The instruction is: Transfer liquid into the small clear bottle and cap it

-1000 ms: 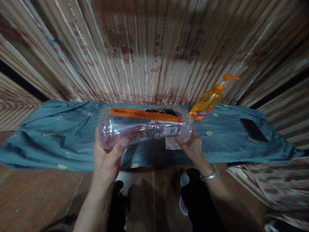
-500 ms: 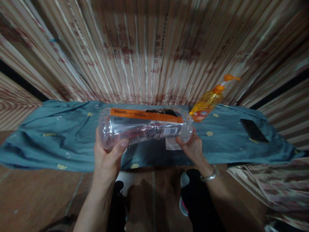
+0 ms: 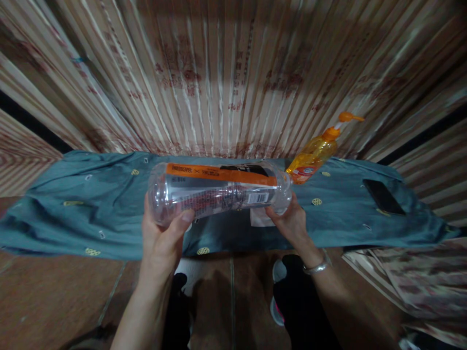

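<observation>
A large clear plastic bottle (image 3: pixel 219 189) with an orange, grey and black label and a barcode lies sideways in the air between my hands. My left hand (image 3: pixel 166 238) grips its wide left end, thumb across the near side. At the narrower right end my right hand (image 3: pixel 290 216) is closed on the bottle, its other fingers partly hidden behind. Below the bottle, a small whitish sheet (image 3: pixel 260 218) shows on the teal cloth (image 3: pixel 109 204). Just beyond my right hand stands a yellow pump bottle (image 3: pixel 314 153) with an orange pump head.
A dark phone (image 3: pixel 384 197) lies on the cloth at the right. Behind the covered surface hangs a pleated, patterned curtain (image 3: pixel 219 87). Brown floor tiles (image 3: pixel 73 291) and my legs are below the near edge. Folded patterned fabric (image 3: pixel 408 277) sits at lower right.
</observation>
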Motion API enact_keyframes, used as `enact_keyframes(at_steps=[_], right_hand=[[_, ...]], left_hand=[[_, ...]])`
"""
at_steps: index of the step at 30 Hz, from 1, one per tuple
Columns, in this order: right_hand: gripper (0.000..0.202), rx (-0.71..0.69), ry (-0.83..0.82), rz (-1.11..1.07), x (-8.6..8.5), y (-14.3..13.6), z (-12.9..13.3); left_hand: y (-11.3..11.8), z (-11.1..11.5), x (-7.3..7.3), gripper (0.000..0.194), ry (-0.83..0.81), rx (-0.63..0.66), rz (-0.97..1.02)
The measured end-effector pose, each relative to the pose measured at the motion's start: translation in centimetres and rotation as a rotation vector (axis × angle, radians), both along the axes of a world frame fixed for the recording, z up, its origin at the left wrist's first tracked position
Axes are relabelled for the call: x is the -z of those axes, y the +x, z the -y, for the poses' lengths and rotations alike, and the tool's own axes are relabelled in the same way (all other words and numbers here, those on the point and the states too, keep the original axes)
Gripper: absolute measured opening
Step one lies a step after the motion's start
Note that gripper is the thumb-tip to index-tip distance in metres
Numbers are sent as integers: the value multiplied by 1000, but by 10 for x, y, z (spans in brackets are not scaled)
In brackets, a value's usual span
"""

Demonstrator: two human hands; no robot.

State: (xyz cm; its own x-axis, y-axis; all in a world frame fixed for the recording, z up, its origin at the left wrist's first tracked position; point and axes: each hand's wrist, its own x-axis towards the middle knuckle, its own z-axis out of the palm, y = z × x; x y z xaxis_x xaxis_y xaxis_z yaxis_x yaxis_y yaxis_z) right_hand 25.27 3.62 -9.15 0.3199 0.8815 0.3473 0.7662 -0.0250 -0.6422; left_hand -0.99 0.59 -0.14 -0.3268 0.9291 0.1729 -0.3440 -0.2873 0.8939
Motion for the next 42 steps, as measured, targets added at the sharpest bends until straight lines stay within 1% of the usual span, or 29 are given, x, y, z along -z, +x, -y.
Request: enact_keyframes(at_steps=[6,11,15,23,29,33,42], right_hand=[[82,6,9,1,2,0,0],[77,3,-13,7,1,1,1],[75,1,-6,19,1,1,0],[78,2,26,34,3,1,0],[78,-8,17,15,1,1,0],[80,4,13,13,-1,-1,0],[80,8,19,14,2,1,0]], left_hand=[[0,0,1,77,0,-4,-10],[1,-1,-1,77,-16,-5,9],[1,-2,-1,75,2,5,14],[-1,-1,1,73,11,12,-31],[-1,-1,1,74,2,8,-7],[-2,-2,2,71,30,29,-31],[-4,-1,5,71,33,38,-24]])
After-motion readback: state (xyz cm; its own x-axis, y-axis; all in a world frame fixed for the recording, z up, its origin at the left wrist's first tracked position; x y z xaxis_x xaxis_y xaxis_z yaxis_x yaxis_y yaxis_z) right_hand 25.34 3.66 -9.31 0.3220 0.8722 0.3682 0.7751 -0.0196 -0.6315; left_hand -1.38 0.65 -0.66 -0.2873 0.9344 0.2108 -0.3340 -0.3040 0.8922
